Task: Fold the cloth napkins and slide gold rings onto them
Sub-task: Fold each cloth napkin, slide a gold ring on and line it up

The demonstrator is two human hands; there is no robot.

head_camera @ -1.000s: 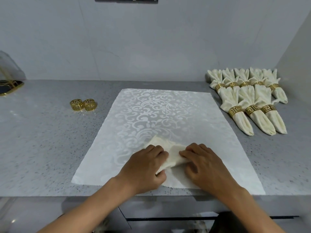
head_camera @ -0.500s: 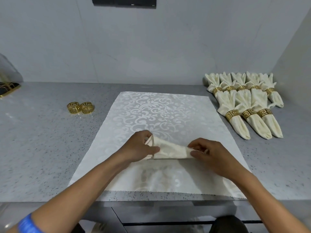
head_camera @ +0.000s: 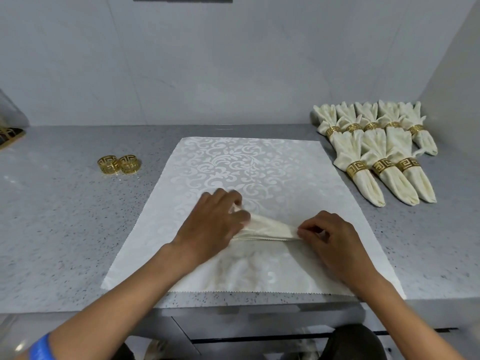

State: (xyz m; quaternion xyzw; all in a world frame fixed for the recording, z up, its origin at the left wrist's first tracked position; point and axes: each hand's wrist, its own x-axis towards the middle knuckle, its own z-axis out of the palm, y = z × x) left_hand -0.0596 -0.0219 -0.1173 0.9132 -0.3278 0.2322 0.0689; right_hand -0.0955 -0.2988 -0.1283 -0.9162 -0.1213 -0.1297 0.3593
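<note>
The cream napkin (head_camera: 267,228) I am working lies folded into a narrow strip on the white patterned placemat (head_camera: 249,167), near the placemat's front half, its long axis running left to right across my view. My left hand (head_camera: 215,224) covers and grips its wider left end, fingers curled over the cloth; my right hand (head_camera: 330,237) pinches the narrower right end between thumb and fingertips. So the strip spans the gap between the 2 hands, each touching 1 end.

2 loose gold rings (head_camera: 119,164) sit on the desk (head_camera: 65,229) to the left of the placemat, well apart from the napkin. My left hand is the nearer one to them, so I judge it should fetch a ring while the right keeps the narrow end gathered, since that end is the one to thread.

To the right of the placemat lie the finished napkins (head_camera: 376,152), 8 by my count, each ringed.

The left end of the napkin is hidden under my hand, so I cannot tell how its folds sit. A dark, gold-edged object at the far left is cut off by the frame.
</note>
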